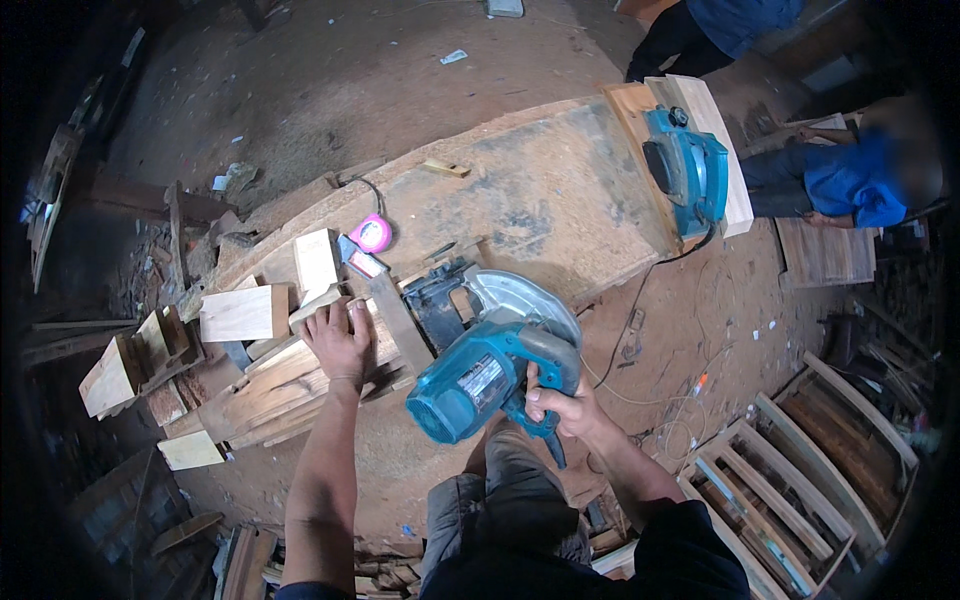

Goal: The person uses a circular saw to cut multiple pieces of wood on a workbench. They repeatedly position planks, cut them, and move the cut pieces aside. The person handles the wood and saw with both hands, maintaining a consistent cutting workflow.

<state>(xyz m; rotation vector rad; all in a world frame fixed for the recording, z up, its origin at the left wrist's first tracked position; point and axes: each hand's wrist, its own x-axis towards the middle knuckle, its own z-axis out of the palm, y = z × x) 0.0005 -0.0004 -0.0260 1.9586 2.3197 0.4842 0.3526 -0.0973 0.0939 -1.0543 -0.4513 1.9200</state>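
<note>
My right hand [568, 408] is closed around the rear handle of a teal circular saw [470, 385]. Its metal blade guard [525, 300] is on the far side, and the dark base [437, 300] rests at the right end of the wood, beside a crosswise wooden strip [400, 325]. My left hand [340, 343] grips the edge of a wooden board [290, 375], fingers bent over its far side. Short wooden blocks [245, 313] lie just left of that hand. Beyond it are a pink tape measure [371, 234] and a small tool with a red-and-white label [362, 259].
A teal electric planer [690, 170] sits on boards at the bench's [560, 200] far right. Its cable trails toward the floor. Two people in blue, one with a blue sleeve [850, 190], are beyond. Wooden frames [770, 500] stand at lower right; offcuts lie left.
</note>
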